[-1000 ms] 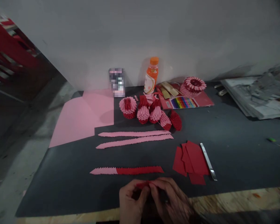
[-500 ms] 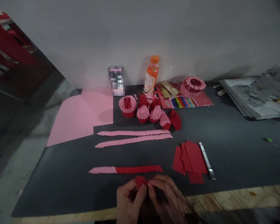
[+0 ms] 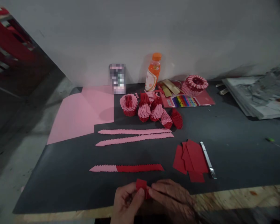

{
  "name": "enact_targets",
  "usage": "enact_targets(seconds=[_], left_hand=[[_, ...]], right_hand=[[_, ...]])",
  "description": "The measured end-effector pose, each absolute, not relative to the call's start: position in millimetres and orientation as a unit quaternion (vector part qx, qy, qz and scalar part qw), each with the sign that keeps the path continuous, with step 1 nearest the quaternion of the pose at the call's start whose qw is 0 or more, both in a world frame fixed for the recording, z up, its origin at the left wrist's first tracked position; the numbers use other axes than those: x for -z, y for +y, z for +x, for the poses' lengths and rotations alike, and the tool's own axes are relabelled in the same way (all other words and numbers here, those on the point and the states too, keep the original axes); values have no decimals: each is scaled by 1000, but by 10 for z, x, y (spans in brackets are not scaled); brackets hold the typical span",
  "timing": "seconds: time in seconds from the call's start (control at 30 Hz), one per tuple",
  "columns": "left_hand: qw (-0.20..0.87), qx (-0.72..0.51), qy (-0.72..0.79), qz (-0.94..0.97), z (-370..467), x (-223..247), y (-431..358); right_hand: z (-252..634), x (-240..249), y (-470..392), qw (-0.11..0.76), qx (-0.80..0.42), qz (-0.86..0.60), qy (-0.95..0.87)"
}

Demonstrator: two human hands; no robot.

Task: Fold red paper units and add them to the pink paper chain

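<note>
Near the front edge of the table, my left hand (image 3: 126,200) pinches a small folded piece of red paper (image 3: 141,184) between thumb and fingers. The fingertips of my right hand (image 3: 172,197) press on the right side of the same paper; its lower part is hidden by the hands. Just beyond them lies a chain of interlocked folded pieces (image 3: 138,168), pink on the left and red on the right. To the right, several red paper slips (image 3: 194,157) overlap beside a slim silver metal tool (image 3: 208,160).
Two pink folded-paper strips (image 3: 135,139) lie farther back. Behind them are several red and pink folded-paper shapes (image 3: 144,109), an orange drink bottle (image 3: 153,73), a colour-paper pack (image 3: 200,101) and a ring-shaped paper piece (image 3: 196,85). Pink sheets (image 3: 84,112) lie left, grey papers (image 3: 249,99) right.
The red paper has turned in my fingers, and more of its face shows. My right hand has flattened and shifted slightly right. The view has tilted a little.
</note>
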State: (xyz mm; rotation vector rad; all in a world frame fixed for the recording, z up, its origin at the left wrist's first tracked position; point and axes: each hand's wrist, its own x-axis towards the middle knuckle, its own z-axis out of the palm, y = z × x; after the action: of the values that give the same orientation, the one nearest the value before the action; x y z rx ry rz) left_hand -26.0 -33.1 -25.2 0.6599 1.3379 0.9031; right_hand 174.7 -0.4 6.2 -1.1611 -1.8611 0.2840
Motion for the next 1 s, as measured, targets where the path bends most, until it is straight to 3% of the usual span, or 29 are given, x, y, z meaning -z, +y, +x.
enact_targets(seconds=[0.17, 0.63, 0.83, 1.0], left_hand=[[619, -412, 615, 261, -149, 105, -264], [385, -452, 684, 423, -38, 120, -298], [420, -478, 653, 410, -2, 118, -214], [434, -483, 652, 391, -7, 106, -108]], right_hand=[[1627, -57, 73, 524, -196, -493, -667], [1610, -148, 130, 502, -285, -542, -611], [1520, -133, 81, 534, -249, -548, -593], [1537, -76, 23, 506, -220, -528, -646]])
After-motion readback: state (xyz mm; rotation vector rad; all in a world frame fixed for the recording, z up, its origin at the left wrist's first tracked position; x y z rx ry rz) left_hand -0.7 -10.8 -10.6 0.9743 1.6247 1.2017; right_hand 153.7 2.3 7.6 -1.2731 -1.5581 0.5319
